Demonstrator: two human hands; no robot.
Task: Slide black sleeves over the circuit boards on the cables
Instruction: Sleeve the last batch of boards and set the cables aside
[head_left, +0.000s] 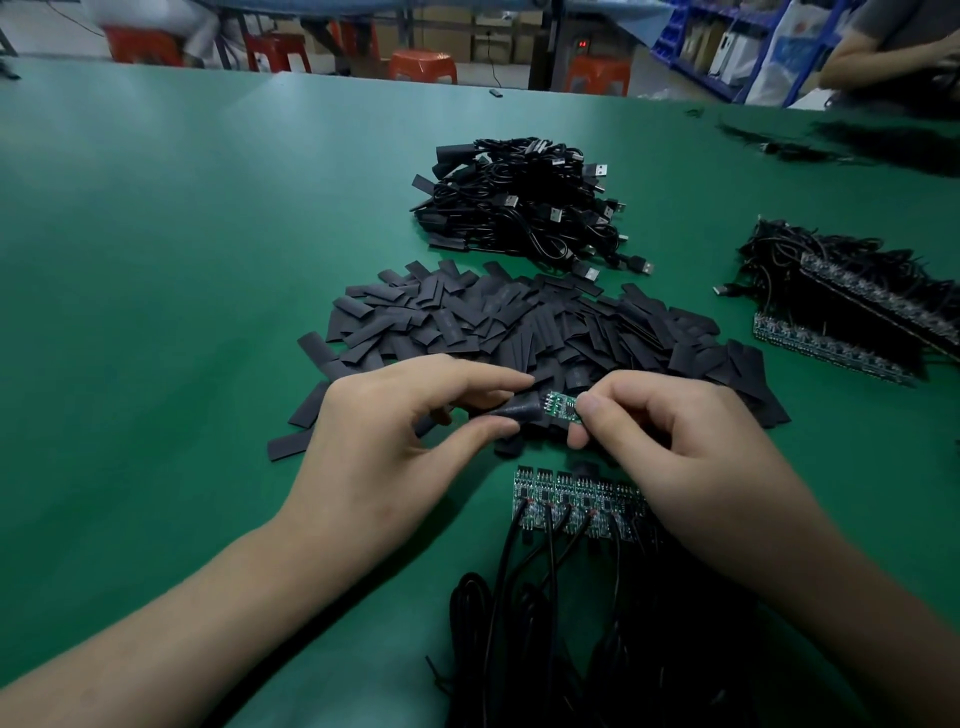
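Observation:
My left hand (395, 415) pinches a black sleeve (514, 410) between thumb and fingers. My right hand (670, 421) pinches the right end of a small green circuit board (561, 404). The board's left end sits at the sleeve's mouth, partly inside it. Both hands hover just over the near edge of a wide pile of flat black sleeves (530, 322). Below my hands lies a row of green circuit boards (571, 501) with black cables (519, 582) running toward me.
A heap of sleeved USB cables (524, 202) lies behind the sleeve pile. Another bundle of boards with cables (852, 306) sits at the right. The green table (156, 260) stretches left. Another person's arm (883, 57) rests at the far right. Red stools (421, 65) stand beyond the table.

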